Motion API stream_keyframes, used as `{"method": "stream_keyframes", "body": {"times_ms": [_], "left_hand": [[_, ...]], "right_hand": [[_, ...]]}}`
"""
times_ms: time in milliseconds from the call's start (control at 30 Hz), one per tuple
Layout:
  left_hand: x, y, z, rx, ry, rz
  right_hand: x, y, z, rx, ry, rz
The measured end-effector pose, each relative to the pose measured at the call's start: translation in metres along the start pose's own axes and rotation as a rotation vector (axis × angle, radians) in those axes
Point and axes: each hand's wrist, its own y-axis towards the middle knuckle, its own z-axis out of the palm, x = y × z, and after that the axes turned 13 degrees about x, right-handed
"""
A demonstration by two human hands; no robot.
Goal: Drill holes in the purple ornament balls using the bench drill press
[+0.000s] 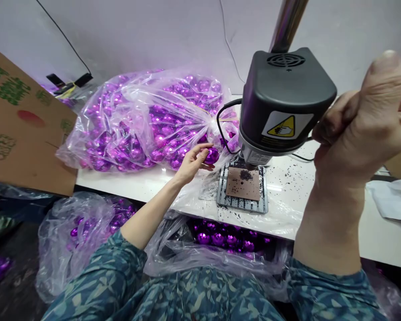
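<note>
Purple faceted ball (211, 155) sits at the fingertips of a left hand (193, 164), just beside the knotted neck of a clear bag (133, 120) that crowds the space beyond it. Right of the hand, a brown board (242, 183) lies beneath a black machine head (287, 98); farther right, white tabletop (284, 191) opens out, flecked with dark shavings, its near edge running below the hand. The machine's lower tip is hard to make out, and a cardboard box (26, 125), far left, is cut off. The left hand, partly open, grasps the ball between thumb and fingers; the right hand (364, 107) is clenched, its grip hidden.
</note>
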Motion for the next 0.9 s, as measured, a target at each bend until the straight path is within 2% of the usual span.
{"method": "stream_keyframes", "body": {"times_ms": [67, 133, 267, 433, 600, 900], "left_hand": [[0.009, -0.007, 0.016, 0.026, -0.279, -0.075], [0.018, -0.008, 0.032, 0.012, -0.453, -0.109], [0.03, -0.004, 0.055, -0.023, -0.581, -0.127], [0.03, 0.0, 0.067, -0.057, -0.623, -0.133], [0.032, 0.0, 0.076, -0.068, -0.547, -0.084], [0.061, 0.004, 0.092, -0.068, -0.442, 0.011]], "right_hand": [[-0.001, 0.001, 0.0, -0.009, 0.013, -0.018], [-0.004, 0.003, 0.001, -0.033, 0.052, -0.052], [-0.008, 0.006, 0.001, -0.027, 0.091, -0.066], [-0.01, 0.005, 0.001, -0.028, 0.09, -0.049], [-0.007, 0.003, 0.003, -0.053, 0.092, -0.036], [0.001, -0.002, 0.006, -0.06, 0.075, -0.014]]}}
